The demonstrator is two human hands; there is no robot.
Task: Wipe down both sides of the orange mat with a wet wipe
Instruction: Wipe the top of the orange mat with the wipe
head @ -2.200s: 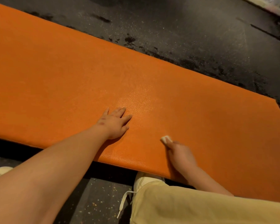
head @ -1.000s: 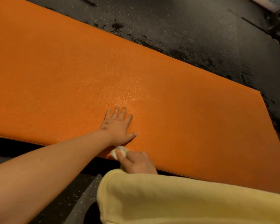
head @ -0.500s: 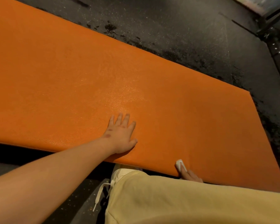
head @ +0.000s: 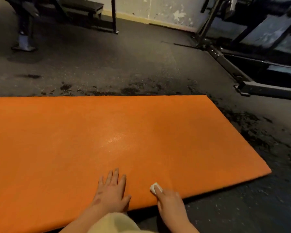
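A dark, speckled rubber floor [head: 107, 64] fills the room, running back to a pale, scuffed wall [head: 166, 9] with a yellowish strip along its foot. Black flecks and damp-looking patches [head: 133, 89] lie on the floor along the mat's far edge and past its right end.

The orange mat [head: 74, 132] lies flat on the floor and takes up most of the lower view. Its left part runs out of sight, and its right end is in view with both corners showing. A shiny streak [head: 114, 138] shows near its middle.

To the right stands a black metal frame [head: 242, 78], its long base rails resting on the floor well apart from the mat. At the far left a dark bench [head: 84, 7] stands near the wall. Beside it is another person's leg with a light shoe [head: 23, 45].

At the bottom edge a knee in pale yellow cloth [head: 114, 224] shows between the two forearms, just at the mat's near edge.

The left hand [head: 111, 194] lies palm down on the mat close to its near edge, with the fingers straight and slightly spread and holding nothing. Dark marks show on its back.

The right hand [head: 170, 202] reaches over the near edge just beside the left. Its fingers are curled round a small white wipe [head: 154, 188], bunched into a wad, and a fingertip presses it down on the mat. The wipe touches the mat between the left hand and the near right corner.
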